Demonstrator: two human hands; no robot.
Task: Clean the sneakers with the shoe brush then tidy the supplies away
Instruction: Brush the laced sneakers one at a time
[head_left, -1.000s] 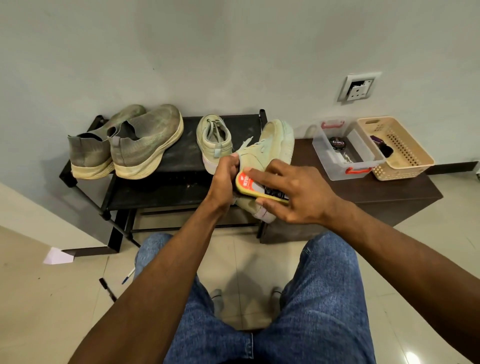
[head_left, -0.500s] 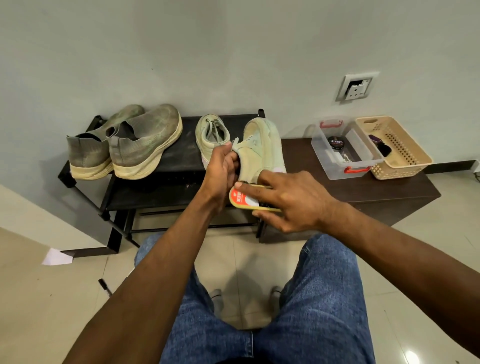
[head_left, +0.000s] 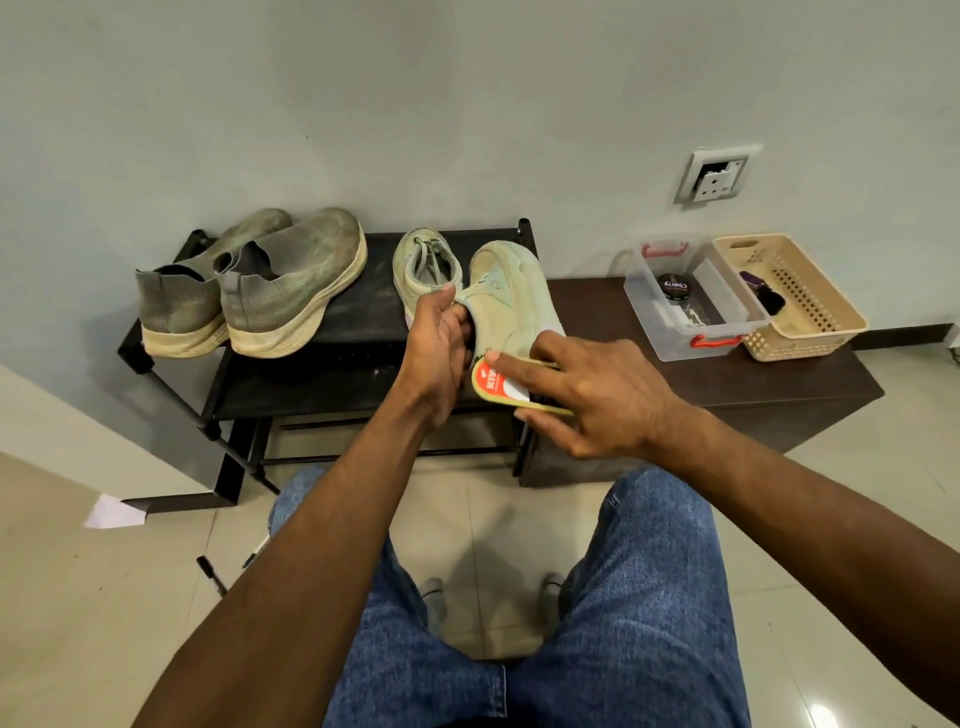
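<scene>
Head view: a pale green sneaker (head_left: 511, 296) held up and brushed over the black shoe rack (head_left: 332, 364).
Left hand (head_left: 436, 353) curls its fingers into the sneaker's opening, thumb outside, gripping it; right hand (head_left: 597, 395) clamps the yellow shoe brush (head_left: 501, 387) between thumb and fingers, just below the sneaker's heel side; bristles hidden under the fingers; whether they touch the sneaker cannot be told.

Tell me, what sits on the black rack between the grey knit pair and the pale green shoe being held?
In the head view, the other pale green lace-up sneaker sits there.
</scene>
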